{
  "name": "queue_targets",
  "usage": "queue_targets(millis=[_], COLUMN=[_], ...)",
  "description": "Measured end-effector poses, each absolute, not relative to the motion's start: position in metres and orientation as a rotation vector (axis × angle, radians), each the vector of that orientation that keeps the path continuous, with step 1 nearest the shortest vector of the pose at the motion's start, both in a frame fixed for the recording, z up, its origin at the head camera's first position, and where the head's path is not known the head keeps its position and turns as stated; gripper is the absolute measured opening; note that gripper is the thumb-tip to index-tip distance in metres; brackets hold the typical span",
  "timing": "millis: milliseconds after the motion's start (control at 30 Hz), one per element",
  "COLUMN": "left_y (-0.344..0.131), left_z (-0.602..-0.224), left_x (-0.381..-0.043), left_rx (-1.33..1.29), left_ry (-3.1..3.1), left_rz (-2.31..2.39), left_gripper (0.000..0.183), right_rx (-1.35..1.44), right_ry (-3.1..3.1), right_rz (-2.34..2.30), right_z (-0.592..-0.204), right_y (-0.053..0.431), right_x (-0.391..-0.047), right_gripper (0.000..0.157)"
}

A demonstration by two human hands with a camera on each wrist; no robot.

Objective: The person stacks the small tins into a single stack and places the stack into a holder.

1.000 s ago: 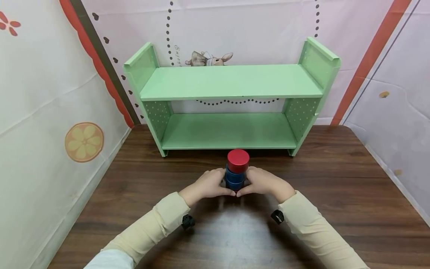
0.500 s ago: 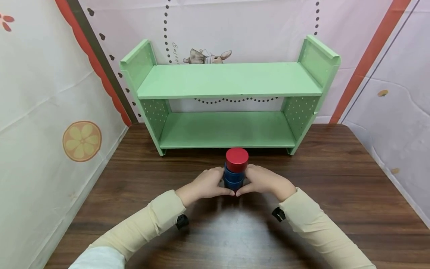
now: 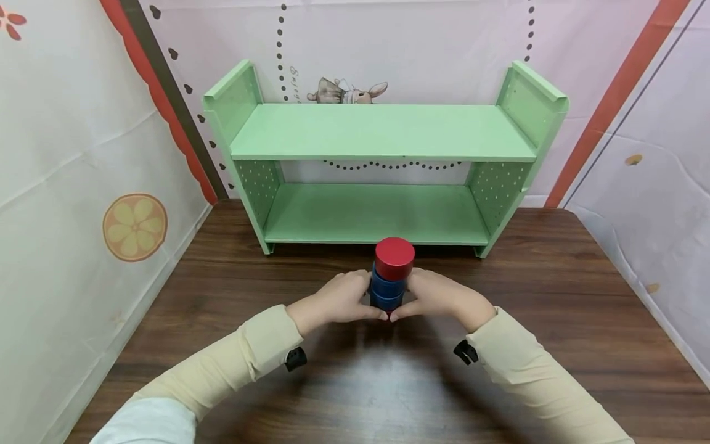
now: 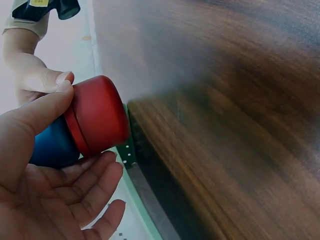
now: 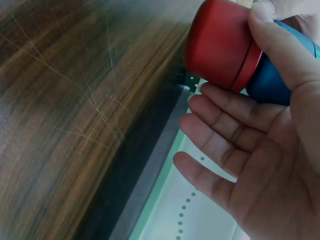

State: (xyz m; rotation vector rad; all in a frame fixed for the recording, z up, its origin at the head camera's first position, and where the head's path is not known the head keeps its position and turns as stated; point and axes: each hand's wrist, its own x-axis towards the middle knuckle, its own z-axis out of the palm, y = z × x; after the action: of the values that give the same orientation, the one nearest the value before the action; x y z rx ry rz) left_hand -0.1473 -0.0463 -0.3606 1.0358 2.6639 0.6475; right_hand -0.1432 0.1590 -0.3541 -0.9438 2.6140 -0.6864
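A red-and-blue cylinder stands upright between my hands in the head view, with a broad red top, a ringed blue body and a bit of red at its foot. My left hand grips it from the left and my right hand from the right. Both thumbs meet low on its near side. In the left wrist view the rounded red lower end of the cylinder shows a seam, with the fingers spread beside it. From the right wrist, the same end of the cylinder has the fingertips close against it.
Behind the hands stands a green two-tier shelf with raised side panels. The brown wooden table is bordered by printed cloth at the left, back and right. Black wrist straps sit under the beige sleeves.
The cylinder and both hands sit slightly higher in the head view, and the red top looks a little larger. Both hands keep the same hold. The head view has shifted slightly.
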Motion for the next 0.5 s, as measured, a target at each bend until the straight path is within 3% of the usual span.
queue_targets(millis=[500], left_y=[-0.044], left_z=[-0.346], left_x=[-0.147], left_rx=[1.081], left_ry=[2.725], left_rz=[0.588], left_gripper=[0.053], right_rx=[-0.970], right_ry=[2.505], right_rz=[-0.810], right_z=[-0.339], right_y=[0.164], right_x=[-0.148], right_gripper=[0.058])
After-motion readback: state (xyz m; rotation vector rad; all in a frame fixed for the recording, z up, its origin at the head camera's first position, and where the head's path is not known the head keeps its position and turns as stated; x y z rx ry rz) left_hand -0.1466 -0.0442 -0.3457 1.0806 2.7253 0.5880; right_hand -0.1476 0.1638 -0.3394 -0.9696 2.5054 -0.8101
